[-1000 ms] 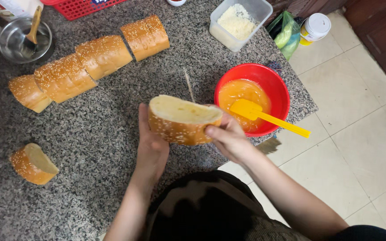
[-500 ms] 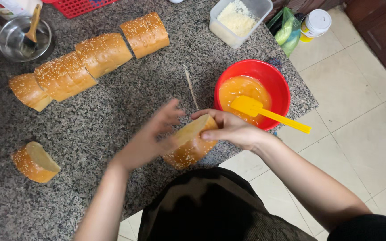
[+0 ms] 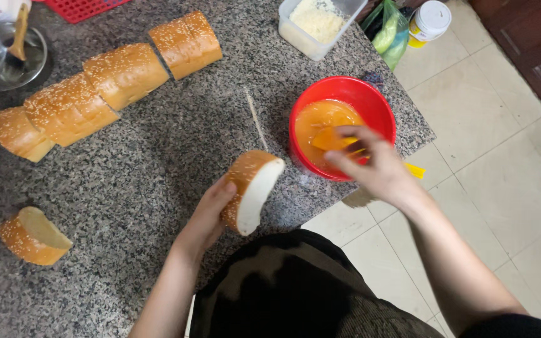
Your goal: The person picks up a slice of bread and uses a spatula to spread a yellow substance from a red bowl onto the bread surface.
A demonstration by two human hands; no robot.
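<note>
Bread slice (image 3: 253, 191) is sitting up on edge near the front of the granite counter (image 3: 158, 169), cut white face turning right toward the bowl, seeded crust on the left. Left hand (image 3: 211, 216) is gripping it from behind and below, fingers wrapping the crust side, thumb up near the top edge.

Right hand (image 3: 370, 166) is reaching over the red bowl (image 3: 342, 125), fingers closing around the yellow spatula (image 3: 345, 143); the blade is sitting in the orange liquid, and the handle end is poking out past the wrist on the right. The hand is blurring a bit, so exact finger placement is hard to tell. The bowl is standing just right of the slice, near the counter's front corner.

A thin stick (image 3: 255, 117) is lying on the counter between slice and loaf. The rest of the loaf (image 3: 104, 81) is lying in a diagonal row of cut chunks across the back, and a separate end piece (image 3: 32, 236) is sitting at the front left, cut face up.

Back right: clear tub (image 3: 320, 25) holding pale grated stuff. Back left: steel bowl (image 3: 4, 53) with a wooden utensil in it, red basket (image 3: 82, 7) beside it at the top edge. On the tiled floor past the counter: white jar (image 3: 428, 22) with yellow base, green bag (image 3: 388, 31) next to it.
</note>
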